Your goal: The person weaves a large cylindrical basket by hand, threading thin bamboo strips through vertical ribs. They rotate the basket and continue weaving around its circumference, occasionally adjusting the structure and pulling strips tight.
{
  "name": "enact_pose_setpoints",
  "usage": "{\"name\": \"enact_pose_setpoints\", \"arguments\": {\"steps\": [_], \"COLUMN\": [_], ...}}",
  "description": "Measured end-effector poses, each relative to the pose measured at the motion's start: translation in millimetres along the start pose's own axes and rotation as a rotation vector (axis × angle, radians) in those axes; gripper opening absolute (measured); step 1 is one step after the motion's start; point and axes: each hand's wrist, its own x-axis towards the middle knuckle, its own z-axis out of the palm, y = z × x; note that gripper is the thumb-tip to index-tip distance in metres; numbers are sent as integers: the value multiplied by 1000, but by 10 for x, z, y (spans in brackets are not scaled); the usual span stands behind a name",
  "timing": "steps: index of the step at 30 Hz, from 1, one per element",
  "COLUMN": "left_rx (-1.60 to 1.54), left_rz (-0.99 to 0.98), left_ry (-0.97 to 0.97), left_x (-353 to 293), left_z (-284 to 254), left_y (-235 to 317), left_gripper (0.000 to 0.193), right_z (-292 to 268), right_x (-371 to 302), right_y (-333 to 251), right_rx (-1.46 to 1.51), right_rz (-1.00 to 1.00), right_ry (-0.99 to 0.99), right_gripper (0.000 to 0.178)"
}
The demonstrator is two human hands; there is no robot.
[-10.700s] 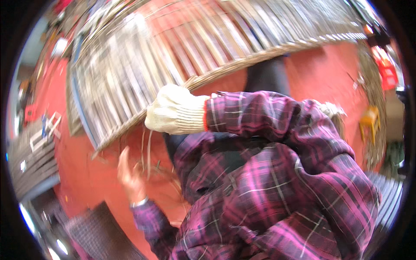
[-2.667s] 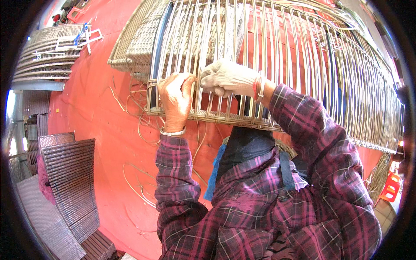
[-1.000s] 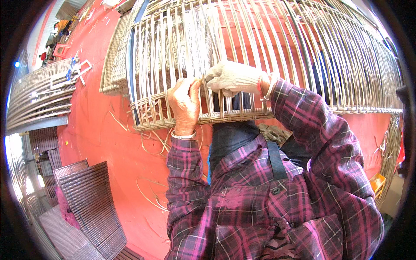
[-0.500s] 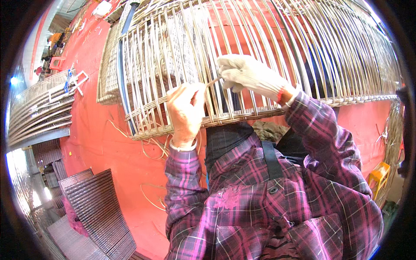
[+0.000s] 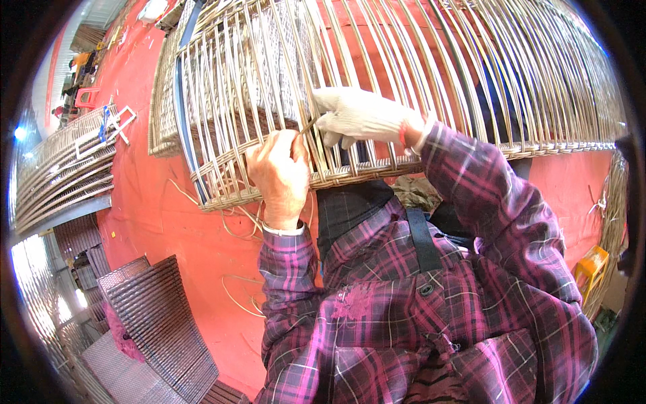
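Observation:
A long wicker frame panel (image 5: 377, 167) lies across in front of me, with many upright strands and a braided near rim. My left hand (image 5: 279, 176), bare with a light band at the wrist, is closed at the panel's near left part, its fingertips pinched on a short rattan strand (image 5: 309, 126). My right hand (image 5: 363, 116), in a white knitted glove, has its fingers closed round the other end of that strand. Both hands are close together over the uprights. What lies under the fingers is partly hidden.
Behind the panel's left part stands a woven wicker block (image 5: 235, 74). Loose strands (image 5: 235, 225) lie on the red floor (image 5: 161, 222). At left are stacked wicker panels (image 5: 64, 175) and a dark woven seat (image 5: 155, 323); at right, a yellow stool (image 5: 592, 269).
My right hand has moved left and closer to my left hand, which has shifted slightly left and down. The strand between them shows a shorter length. The panel appears slightly farther left in view.

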Motion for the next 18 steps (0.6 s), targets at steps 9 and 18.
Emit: {"name": "enact_pose_setpoints", "arguments": {"steps": [9, 18], "left_rx": [-430, -422], "left_rz": [-163, 264], "left_ry": [17, -199], "left_x": [84, 325], "left_z": [155, 419], "left_y": [-56, 573], "left_gripper": [10, 15], "right_z": [-159, -571], "right_x": [-103, -1088], "right_y": [46, -18], "right_rx": [-165, -85], "right_rz": [-237, 5], "right_ry": [-6, 274], "right_gripper": [21, 17]}}
